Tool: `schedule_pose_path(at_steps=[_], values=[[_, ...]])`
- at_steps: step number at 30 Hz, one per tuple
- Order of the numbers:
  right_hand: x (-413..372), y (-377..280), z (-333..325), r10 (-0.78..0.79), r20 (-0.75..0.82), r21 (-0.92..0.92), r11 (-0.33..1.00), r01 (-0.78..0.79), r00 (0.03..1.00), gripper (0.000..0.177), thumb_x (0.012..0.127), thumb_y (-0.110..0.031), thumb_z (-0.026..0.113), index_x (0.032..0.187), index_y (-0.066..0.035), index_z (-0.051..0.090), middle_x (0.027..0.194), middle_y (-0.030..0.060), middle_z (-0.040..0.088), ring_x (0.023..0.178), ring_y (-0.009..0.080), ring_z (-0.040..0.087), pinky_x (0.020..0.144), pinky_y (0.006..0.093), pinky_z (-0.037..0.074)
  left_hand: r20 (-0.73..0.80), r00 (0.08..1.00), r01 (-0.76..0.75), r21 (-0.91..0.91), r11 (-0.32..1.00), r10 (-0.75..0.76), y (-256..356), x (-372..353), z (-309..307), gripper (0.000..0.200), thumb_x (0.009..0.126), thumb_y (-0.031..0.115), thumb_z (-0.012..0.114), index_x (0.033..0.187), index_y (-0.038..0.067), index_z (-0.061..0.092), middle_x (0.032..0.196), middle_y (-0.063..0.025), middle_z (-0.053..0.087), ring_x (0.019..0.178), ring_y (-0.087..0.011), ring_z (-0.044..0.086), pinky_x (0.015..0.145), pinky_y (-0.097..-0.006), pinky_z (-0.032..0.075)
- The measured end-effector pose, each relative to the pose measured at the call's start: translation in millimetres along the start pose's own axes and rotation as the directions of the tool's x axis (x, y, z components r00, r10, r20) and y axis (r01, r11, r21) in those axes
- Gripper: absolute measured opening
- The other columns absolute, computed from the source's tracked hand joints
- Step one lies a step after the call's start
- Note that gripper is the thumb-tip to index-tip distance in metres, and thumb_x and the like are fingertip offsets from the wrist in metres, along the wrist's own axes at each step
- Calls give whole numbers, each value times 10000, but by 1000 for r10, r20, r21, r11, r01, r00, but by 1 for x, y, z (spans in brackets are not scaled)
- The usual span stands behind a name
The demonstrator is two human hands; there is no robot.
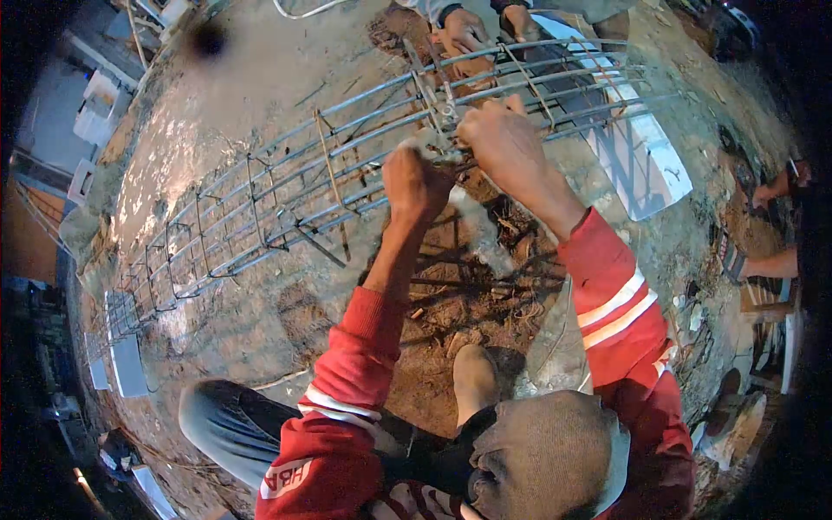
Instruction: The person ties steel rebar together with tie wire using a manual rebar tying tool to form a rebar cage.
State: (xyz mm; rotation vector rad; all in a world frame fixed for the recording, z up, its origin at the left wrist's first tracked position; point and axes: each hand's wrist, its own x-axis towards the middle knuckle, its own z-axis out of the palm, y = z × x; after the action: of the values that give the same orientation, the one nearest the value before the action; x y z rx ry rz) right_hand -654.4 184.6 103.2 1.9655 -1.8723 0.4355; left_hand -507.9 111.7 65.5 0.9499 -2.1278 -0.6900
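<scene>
A long cage of steel reinforcing bars point(260, 208), tied with square stirrups, runs across the view from lower left to upper right. My left hand point(418, 180) is closed in a fist at the near side of the cage, around its middle. Just right of it and slightly farther off, my right hand point(503, 140) is also closed, over the bars. Between the two fists a greyish patch is blurred, and what the fingers grip is hidden. A short bar point(319, 243) juts out from the cage's near side.
Across the cage, a co-worker's hands point(466, 31) are at the bars. A white board point(646, 169) lies under the right end; another white block point(128, 360) stands by the left end. Another person's arm point(770, 263) shows at right. Loose soil point(438, 303) lies before my shoe point(475, 386).
</scene>
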Motion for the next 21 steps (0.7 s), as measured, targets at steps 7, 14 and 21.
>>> schedule_pose_path(at_steps=[7, 14, 21], values=[[8, 21, 8, -185, 105, 90, 980, 176, 977, 126, 759, -84, 588, 790, -119, 705, 831, 62, 653, 882, 270, 612, 805, 428, 420, -85, 990, -117, -64, 991, 112, -22, 4, 8, 255, 612, 179, 743, 840, 82, 682, 730, -168, 669, 690, -381, 643, 618, -451, 498], [-10, 47, 21, 17, 53, 405, 914, -37, 998, 112, 742, -65, 640, 851, -75, 663, 800, 164, 650, 833, 360, 642, 719, 455, 504, 14, 998, -55, -66, 996, 56, -18, 6, 9, 300, 652, 209, 710, 919, 81, 661, 746, -165, 670, 704, -377, 650, 617, -456, 509], [-79, 64, -36, 274, -158, 300, 929, -218, 949, 139, 803, -87, 621, 925, -107, 685, 881, 130, 611, 859, 323, 612, 732, 442, 477, 114, 987, -142, 278, 950, 114, -25, -8, 21, 353, 863, 219, 576, 1176, 67, 516, 927, -191, 647, 876, -385, 621, 752, -480, 457]])
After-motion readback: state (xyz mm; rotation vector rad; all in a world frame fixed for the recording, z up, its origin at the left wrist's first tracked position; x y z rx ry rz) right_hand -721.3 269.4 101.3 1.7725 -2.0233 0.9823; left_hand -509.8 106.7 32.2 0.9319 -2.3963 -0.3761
